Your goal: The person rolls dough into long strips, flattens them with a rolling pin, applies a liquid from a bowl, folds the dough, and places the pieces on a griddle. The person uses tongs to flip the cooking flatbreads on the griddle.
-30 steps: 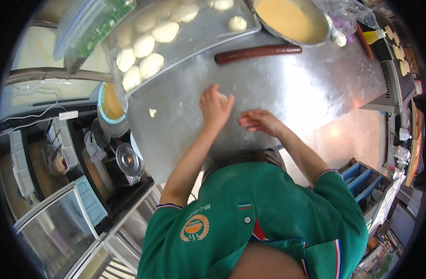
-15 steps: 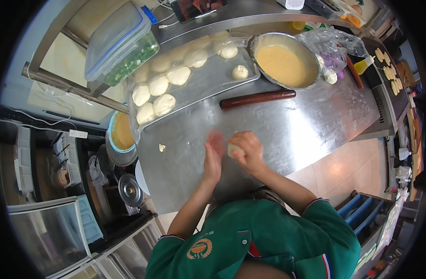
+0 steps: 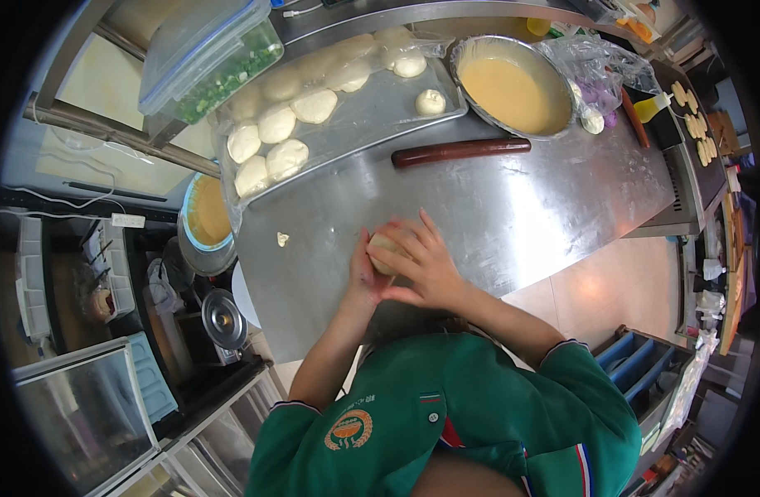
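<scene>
Now I see a lidded plastic box (image 3: 204,51) of chopped greens at far left, beside a steel tray (image 3: 372,124) of smooth, pale dough rounds. On the brushed-steel counter (image 3: 513,215), my left hand (image 3: 365,277) and right hand (image 3: 420,263) are cupped together around a dough ball (image 3: 383,248), mostly hidden by fingers. Further right lie a dark rolling pin (image 3: 461,151) and a round pan (image 3: 513,87) of yellow batter.

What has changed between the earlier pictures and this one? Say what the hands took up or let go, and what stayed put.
The left hand and right hand, apart and flat on the steel table a second ago, have closed together around a dough ball. The rolling pin, dough tray and batter pan stayed put.
</scene>
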`<state>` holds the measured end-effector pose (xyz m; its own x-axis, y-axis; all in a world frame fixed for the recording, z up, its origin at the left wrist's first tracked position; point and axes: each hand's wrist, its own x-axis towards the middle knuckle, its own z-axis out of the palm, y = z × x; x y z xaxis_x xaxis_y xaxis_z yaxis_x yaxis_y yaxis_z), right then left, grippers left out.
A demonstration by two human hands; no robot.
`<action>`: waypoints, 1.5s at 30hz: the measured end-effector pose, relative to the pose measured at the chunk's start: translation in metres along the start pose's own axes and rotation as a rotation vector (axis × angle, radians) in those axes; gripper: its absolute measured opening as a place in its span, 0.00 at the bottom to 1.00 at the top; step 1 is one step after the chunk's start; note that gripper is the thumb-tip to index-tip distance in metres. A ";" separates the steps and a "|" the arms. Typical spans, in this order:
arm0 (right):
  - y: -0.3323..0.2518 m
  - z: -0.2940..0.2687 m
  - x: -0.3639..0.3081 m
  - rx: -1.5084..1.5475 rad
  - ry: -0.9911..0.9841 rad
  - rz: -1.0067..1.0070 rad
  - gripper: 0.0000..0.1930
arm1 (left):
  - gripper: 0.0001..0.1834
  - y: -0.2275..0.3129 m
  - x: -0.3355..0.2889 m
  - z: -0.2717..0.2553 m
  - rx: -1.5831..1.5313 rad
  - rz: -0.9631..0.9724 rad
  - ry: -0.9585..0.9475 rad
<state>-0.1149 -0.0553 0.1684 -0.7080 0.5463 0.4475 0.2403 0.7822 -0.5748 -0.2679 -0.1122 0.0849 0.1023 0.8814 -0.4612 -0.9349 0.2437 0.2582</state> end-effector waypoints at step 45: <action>0.147 0.127 0.128 0.412 -0.097 0.225 0.16 | 0.23 0.277 0.070 -0.071 1.913 1.169 0.688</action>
<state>-0.2544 0.0915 0.0536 -0.7320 0.6428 0.2258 0.1256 0.4531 -0.8826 -0.5436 -0.0118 0.0638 -0.5059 0.7609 0.4063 0.8047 0.2466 0.5401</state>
